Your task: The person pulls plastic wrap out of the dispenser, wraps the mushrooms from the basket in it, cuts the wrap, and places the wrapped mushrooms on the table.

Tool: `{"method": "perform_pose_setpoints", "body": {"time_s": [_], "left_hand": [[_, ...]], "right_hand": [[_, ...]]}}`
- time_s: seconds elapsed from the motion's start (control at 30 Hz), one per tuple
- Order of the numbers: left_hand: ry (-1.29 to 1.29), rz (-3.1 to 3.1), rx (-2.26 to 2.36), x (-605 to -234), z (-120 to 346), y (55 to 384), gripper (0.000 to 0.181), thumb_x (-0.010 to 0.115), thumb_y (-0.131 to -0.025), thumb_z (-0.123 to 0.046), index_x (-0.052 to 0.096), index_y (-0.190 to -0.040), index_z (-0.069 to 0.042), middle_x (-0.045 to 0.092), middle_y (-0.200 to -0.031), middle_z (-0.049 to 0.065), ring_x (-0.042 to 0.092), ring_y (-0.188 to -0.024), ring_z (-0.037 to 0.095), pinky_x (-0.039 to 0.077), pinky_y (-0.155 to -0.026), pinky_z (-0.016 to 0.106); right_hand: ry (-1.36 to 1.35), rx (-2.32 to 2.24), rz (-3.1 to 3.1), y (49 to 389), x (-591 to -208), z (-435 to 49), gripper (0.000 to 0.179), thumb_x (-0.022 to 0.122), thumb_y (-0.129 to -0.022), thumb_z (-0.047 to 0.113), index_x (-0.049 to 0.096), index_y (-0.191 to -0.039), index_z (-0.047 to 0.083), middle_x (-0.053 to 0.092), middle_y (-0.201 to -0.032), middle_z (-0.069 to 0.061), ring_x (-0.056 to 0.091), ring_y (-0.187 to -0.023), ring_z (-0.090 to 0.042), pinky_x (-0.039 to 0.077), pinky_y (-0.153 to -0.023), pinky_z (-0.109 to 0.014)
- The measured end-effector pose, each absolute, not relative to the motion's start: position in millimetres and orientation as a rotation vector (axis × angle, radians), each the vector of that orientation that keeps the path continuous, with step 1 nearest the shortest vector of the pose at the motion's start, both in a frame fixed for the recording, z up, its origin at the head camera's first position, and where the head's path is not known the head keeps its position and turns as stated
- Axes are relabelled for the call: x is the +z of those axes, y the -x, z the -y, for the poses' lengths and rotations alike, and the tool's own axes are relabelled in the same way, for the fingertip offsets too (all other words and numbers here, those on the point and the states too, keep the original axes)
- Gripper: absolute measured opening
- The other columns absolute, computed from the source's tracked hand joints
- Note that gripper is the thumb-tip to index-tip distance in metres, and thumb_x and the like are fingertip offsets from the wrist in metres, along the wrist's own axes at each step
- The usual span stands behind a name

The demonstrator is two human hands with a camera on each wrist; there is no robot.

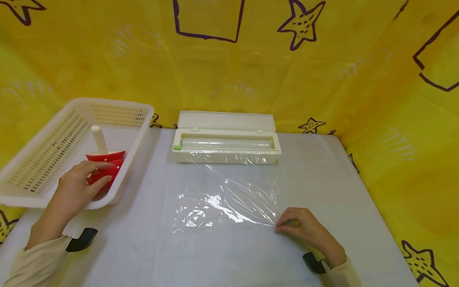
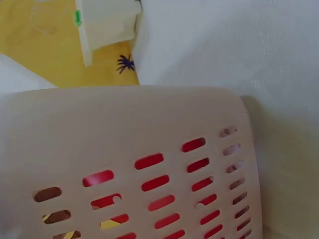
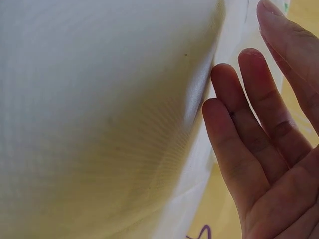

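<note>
My left hand (image 1: 77, 183) is inside the white slotted basket (image 1: 138, 147), over curved red pieces with white dots (image 1: 112, 169). A gap shows between its thumb and fingers, with red visible in it. The left wrist view shows red pieces through the slots of the basket wall (image 2: 124, 119); the hand is hidden there. On the table, my right hand (image 1: 305, 227) pinches the near right corner of a sheet of clear plastic wrap (image 1: 222, 203). In the right wrist view the other fingers of the right hand (image 3: 269, 144) are loosely extended. The sheet runs back to a white wrap dispenser (image 1: 226, 156).
The dispenser's lid (image 1: 226, 121) stands open, with a roll of wrap (image 1: 227, 143) inside and a green tab (image 1: 177, 147) at its left end. A pale rounded handle (image 1: 99, 139) sticks up in the basket. Yellow patterned cloth (image 1: 229, 67) hangs behind the white-covered table (image 1: 215, 259).
</note>
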State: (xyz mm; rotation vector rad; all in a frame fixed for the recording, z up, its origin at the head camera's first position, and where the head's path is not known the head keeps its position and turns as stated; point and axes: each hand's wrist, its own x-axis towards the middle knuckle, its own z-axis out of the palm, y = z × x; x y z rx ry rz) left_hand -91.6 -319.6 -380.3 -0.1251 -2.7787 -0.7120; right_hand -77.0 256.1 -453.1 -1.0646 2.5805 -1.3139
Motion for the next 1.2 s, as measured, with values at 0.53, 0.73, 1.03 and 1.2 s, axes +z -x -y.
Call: {"method": "perform_pose_setpoints", "body": {"time_s": [0.53, 0.73, 1.03, 1.2], "left_hand": [[-0.089, 3.057, -0.686, -374, 333, 97, 0.050, 0.073, -0.088, -0.015, 0.055, -0.128, 0.009, 0.061, -0.113, 0.036, 0.055, -0.091, 0.046, 0.040, -0.062, 0.028], [-0.087, 3.012, -0.679, -373, 332, 95, 0.048, 0.075, -0.086, -0.013, 0.057, -0.126, 0.007, 0.062, -0.114, 0.035, 0.055, -0.093, 0.048, 0.041, -0.061, 0.027], [-0.059, 2.809, -0.775, -365, 325, 90, 0.051, 0.079, -0.083, -0.009, 0.059, -0.129, 0.003, 0.066, -0.104, 0.034, 0.066, -0.085, 0.036, 0.039, -0.053, 0.005], [-0.088, 2.730, -0.798, -356, 317, 85, 0.052, 0.080, -0.082, -0.006, 0.060, -0.128, 0.005, 0.066, -0.105, 0.036, 0.068, -0.078, 0.023, 0.036, -0.055, -0.002]], "right_hand": [[1.058, -1.233, -2.586, 79, -449, -257, 0.012, 0.082, -0.078, 0.009, 0.077, -0.084, 0.016, 0.073, -0.083, 0.007, 0.066, -0.078, -0.002, 0.054, -0.075, -0.019], [1.039, -1.227, -2.586, 78, -448, -256, 0.011, 0.082, -0.078, 0.010, 0.077, -0.085, 0.017, 0.073, -0.083, 0.007, 0.066, -0.079, -0.002, 0.054, -0.075, -0.019], [1.015, -1.221, -2.600, 77, -448, -255, 0.010, 0.082, -0.078, 0.012, 0.077, -0.085, 0.017, 0.073, -0.083, 0.007, 0.066, -0.078, -0.002, 0.054, -0.075, -0.020], [1.001, -1.220, -2.607, 77, -450, -257, 0.012, 0.083, -0.077, 0.010, 0.076, -0.084, 0.018, 0.073, -0.083, 0.009, 0.066, -0.078, -0.001, 0.054, -0.075, -0.019]]}}
